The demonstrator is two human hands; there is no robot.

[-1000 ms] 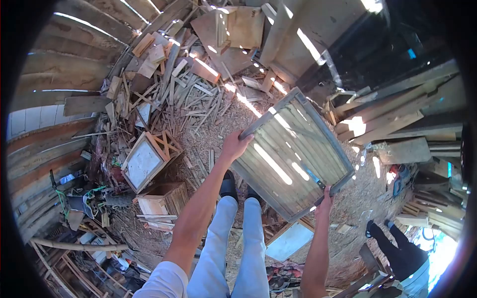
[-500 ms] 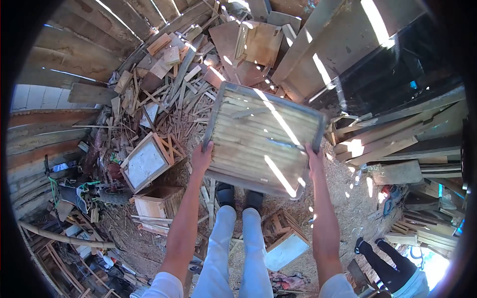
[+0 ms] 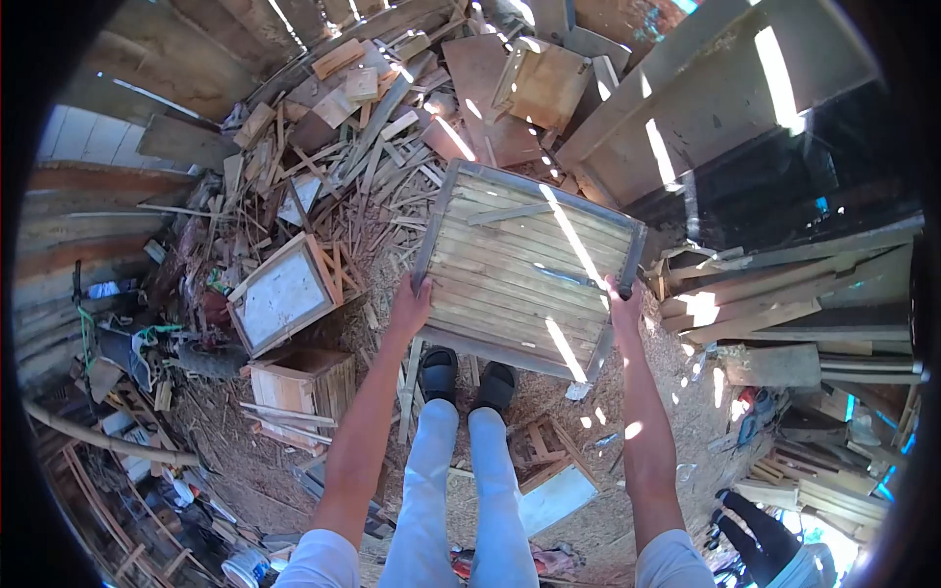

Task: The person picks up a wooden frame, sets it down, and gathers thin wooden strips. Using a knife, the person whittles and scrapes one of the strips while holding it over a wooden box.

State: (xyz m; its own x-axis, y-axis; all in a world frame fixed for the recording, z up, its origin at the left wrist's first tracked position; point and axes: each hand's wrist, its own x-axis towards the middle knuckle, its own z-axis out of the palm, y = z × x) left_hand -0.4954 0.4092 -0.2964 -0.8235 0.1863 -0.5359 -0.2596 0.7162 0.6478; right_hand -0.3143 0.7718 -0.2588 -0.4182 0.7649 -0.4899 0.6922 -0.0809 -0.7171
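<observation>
Between my hands is a slatted wooden tray [image 3: 520, 314] with a dark raised frame, tilted in front of me. My left hand [image 3: 412, 302] is closed round its left edge. Its right edge is gripped by my right hand [image 3: 624, 297]. A thin wooden strip [image 3: 508, 214] lies across the slats near the far side. Close to my right hand lies a slim bluish object [image 3: 561, 275], whose kind I cannot make out. Bright bands of sunlight fall over the tray.
Scrap wood [image 3: 377, 162] is heaped ahead. Left stand a white-panelled box [image 3: 282, 299] and a wooden box [image 3: 302, 380]; another box [image 3: 559, 498] sits by my right leg. Boards [image 3: 784, 284] are stacked at right. A person in dark trousers [image 3: 765, 544] is at lower right.
My view has shifted, and more of my feet shows below the tray. The tray is tipped slightly differently and stays in both hands. The other person appears further toward the lower edge.
</observation>
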